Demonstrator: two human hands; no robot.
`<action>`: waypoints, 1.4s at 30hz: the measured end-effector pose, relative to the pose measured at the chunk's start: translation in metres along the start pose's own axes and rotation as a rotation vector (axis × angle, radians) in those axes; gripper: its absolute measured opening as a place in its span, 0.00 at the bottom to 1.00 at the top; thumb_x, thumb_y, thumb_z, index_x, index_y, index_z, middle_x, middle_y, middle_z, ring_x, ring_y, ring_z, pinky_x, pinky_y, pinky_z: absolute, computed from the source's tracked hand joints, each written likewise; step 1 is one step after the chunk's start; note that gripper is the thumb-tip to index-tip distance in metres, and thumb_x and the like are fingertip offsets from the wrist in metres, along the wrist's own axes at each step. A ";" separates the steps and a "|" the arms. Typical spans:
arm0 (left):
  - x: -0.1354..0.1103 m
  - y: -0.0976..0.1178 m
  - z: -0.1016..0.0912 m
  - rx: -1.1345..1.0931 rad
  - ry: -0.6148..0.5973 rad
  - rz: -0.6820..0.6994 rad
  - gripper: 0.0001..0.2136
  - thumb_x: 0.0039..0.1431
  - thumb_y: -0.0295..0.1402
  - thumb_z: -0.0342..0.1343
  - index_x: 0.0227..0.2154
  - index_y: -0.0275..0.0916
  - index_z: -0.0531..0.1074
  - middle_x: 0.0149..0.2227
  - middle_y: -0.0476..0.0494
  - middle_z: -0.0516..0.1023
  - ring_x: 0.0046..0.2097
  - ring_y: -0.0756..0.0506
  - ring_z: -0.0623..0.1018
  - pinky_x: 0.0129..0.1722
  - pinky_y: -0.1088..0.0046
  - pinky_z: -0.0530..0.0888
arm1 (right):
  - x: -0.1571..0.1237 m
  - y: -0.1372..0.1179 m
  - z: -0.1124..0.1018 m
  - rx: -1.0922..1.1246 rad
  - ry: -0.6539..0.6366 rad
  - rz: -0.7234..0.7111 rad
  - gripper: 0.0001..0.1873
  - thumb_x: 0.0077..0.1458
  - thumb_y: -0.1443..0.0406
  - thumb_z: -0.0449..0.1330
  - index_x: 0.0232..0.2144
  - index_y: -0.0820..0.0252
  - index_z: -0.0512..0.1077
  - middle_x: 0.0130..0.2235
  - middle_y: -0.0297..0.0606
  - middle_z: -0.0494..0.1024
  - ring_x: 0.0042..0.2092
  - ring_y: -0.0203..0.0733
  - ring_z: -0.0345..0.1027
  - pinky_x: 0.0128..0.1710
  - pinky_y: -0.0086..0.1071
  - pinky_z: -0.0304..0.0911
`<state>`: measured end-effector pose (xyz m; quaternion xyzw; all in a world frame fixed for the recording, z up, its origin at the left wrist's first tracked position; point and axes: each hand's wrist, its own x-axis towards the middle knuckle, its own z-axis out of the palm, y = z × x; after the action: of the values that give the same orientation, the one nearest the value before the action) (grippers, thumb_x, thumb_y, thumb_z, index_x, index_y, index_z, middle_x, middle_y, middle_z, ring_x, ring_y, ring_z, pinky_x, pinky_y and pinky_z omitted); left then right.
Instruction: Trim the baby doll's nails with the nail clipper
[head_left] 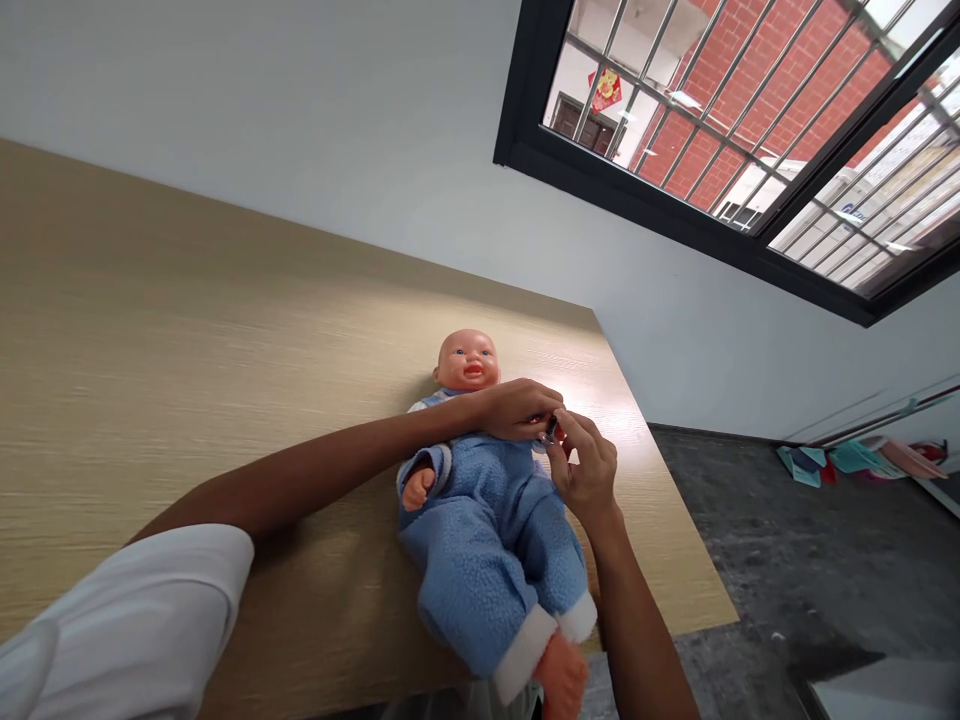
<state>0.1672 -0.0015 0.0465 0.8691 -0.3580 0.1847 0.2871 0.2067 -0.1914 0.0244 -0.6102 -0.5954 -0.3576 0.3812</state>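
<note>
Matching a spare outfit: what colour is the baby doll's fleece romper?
The romper is light blue with white leg cuffs, best seen in the head view.

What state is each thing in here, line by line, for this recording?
Doll: lying on its back, one foot bare.
Blue fleece suit: on the doll, white cuffs.
Left hand: curled over the suit's chest.
Right hand: pinching the small dark piece.
Small dark piece: at the suit's chest, between both hands; what it is cannot be told.
Table: wooden, bearing the doll.
Window: barred, appears shut.
</note>
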 end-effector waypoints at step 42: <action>0.001 -0.006 0.003 -0.115 -0.215 -0.220 0.07 0.55 0.35 0.59 0.34 0.37 0.76 0.30 0.50 0.78 0.30 0.51 0.72 0.31 0.78 0.66 | 0.004 -0.007 0.000 -0.034 0.027 0.072 0.25 0.61 0.68 0.58 0.60 0.58 0.62 0.34 0.34 0.77 0.22 0.31 0.64 0.22 0.27 0.65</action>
<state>0.1726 -0.0006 0.0423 0.8999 -0.2994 0.0376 0.3149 0.2002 -0.1900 0.0279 -0.6328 -0.5617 -0.3621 0.3912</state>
